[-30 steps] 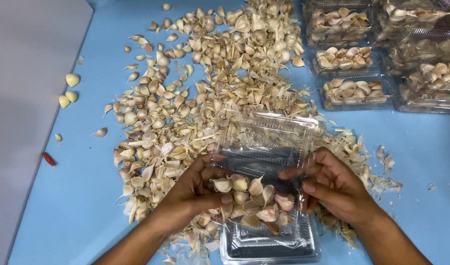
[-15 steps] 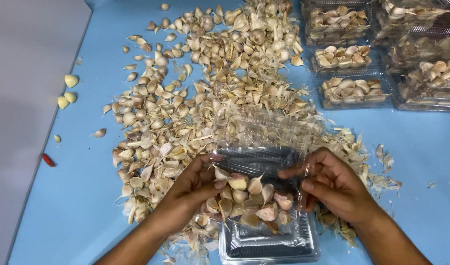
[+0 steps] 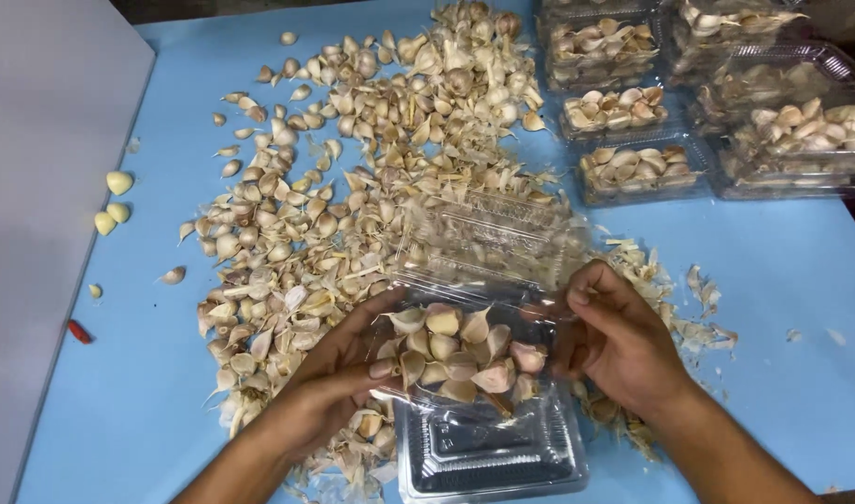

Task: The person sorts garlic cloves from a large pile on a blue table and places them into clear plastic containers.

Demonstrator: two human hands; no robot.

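While the left hand point(image 3: 329, 383) and right hand point(image 3: 619, 341) grip opposite edges of the clear plastic hinged box point(image 3: 465, 359), heaped with unpeeled garlic cloves point(image 3: 455, 350) above an empty clear tray point(image 3: 488, 453), the lid point(image 3: 488, 233) seems half-raised; pressing it down could pinch cloves; some may spill onto the blue table point(image 3: 782, 289).

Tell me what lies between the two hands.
In the head view, a clear plastic box filled with garlic cloves lies between the left hand and the right hand; both grip its sides.

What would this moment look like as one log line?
left hand: holds clamshell box of garlic cloves | right hand: grips box's other side | lid: open | loose garlic pile: behind | filled boxes: far right
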